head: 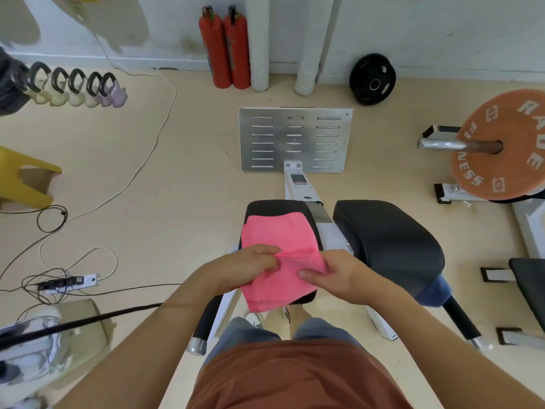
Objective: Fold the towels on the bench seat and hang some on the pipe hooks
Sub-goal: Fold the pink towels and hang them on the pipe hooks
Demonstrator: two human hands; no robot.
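A gym: an orange round weight plate [501,149] on a steel bar, a black rubber plate [372,79] against the wall, black padded machine seats [389,240].

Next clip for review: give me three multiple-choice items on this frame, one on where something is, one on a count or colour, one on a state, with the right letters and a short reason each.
1. Where does the pink towel lie?
A. on the left seat pad
B. on the floor
C. over the weight plate

2. How many red fire extinguishers stand at the wall?
A. one
B. two
C. four

3. What are the hands doing?
A. hanging free
B. both pinching the towel
C. holding a cable

Answers: 1 A, it covers the left seat pad. 2 B, two red cylinders stand side by side. 3 B, the left hand and right hand each have a grip on a raised fold.
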